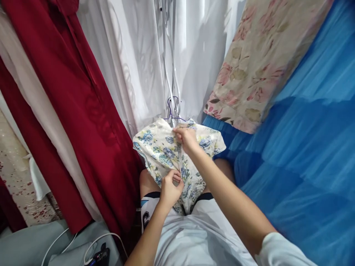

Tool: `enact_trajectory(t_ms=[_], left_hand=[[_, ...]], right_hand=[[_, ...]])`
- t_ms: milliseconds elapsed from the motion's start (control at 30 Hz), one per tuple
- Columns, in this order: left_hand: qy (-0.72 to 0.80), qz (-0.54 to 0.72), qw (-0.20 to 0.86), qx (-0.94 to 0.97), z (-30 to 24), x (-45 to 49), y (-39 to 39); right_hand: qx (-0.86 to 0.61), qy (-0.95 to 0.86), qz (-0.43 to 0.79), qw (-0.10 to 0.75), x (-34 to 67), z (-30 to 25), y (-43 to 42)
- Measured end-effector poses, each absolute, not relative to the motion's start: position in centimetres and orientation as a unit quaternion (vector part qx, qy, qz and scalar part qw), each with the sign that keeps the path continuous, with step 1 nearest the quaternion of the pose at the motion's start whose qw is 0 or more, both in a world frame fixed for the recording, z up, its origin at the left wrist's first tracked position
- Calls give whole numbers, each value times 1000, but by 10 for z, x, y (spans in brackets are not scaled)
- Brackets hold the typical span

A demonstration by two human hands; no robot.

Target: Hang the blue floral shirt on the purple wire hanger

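A white short-sleeved garment (163, 151) with blue and yellow flowers hangs in front of my lap on a thin purple hanger (169, 107). My right hand (186, 139) is closed in a pinch on its front opening, just below the neckline. Lower down, my left hand (171, 186) pinches the same front edge between thumb and fingers. The cloth between the two hands runs in a nearly straight line. Whether a button or zip lies under the fingertips cannot be made out. The garment's lower end hangs between my knees.
Pale straps (168, 62) hang down to the hanger before a white curtain (138, 55). Red cloth (80, 111) drapes on the left. A pink-flowered cloth (249, 81) and blue tulle (305, 155) hang on the right. A white cable (108, 234) crosses the grey surface at lower left.
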State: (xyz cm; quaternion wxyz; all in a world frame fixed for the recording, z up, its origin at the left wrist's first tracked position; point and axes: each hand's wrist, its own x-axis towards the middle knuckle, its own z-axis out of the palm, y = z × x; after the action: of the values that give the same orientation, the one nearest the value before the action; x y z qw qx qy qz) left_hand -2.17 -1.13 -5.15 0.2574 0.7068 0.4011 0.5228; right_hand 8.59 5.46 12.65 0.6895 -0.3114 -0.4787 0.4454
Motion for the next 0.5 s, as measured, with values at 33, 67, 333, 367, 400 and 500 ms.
enact_trajectory(t_ms=[33,67,333,367,400,500], left_hand=[[393,510,254,721,-52,-21,-9],[384,499,253,735,-53,-19,-6],[359,608,151,692,14,-35,25],[348,636,114,679,37,-39,29],[334,653,81,675,60,-42,34],[309,614,36,725,120,-44,51]], right_hand=[[-305,-471,451,694,88,139,61],[-298,-467,456,696,90,149,64],[-281,-526,418,685,120,147,58],[-284,-533,414,681,122,146,57],[-286,-541,410,676,122,146,57],[-285,-568,392,666,119,146,57]])
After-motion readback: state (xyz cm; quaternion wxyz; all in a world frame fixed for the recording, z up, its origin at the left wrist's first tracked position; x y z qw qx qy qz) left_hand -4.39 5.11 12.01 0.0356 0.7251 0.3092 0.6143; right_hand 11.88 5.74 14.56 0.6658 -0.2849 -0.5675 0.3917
